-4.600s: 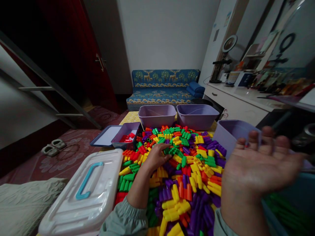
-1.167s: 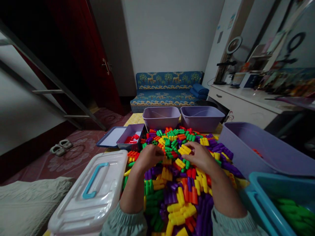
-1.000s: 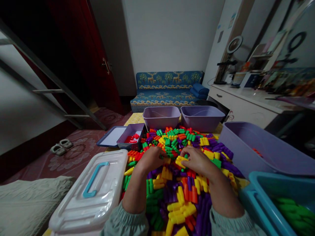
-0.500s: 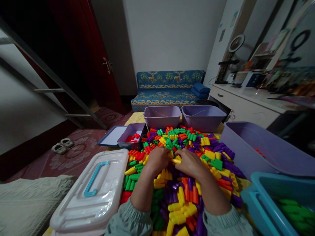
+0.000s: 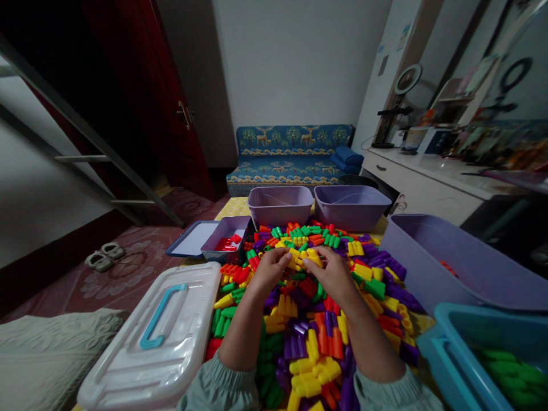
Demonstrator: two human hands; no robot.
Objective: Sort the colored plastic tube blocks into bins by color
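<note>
Above a wide heap of bullet-shaped plastic building blocks (image 5: pixel 295 348) in yellow, green, red, orange and purple, both my hands are raised close together. My left hand (image 5: pixel 270 268) pinches a yellow building block (image 5: pixel 295 260) between thumb and fingers. Facing it, my right hand (image 5: pixel 333 273) has its fingers closed on a yellow building block (image 5: pixel 314 257). The yellow pieces meet or nearly meet between the hands; whether they are joined I cannot tell. Loose blocks lie right under both hands.
Two purple bins (image 5: pixel 280 214) stand behind the heap, with a larger purple bin (image 5: pixel 411 262) at right. A teal bin (image 5: pixel 449 342) holds green pieces. At left are a white lid with a blue handle (image 5: pixel 156 319) and a small box (image 5: pixel 209 251) with red pieces.
Both hands have risen from the heap, bringing up yellow building blocks. The pieces between the fingers now show more clearly.
</note>
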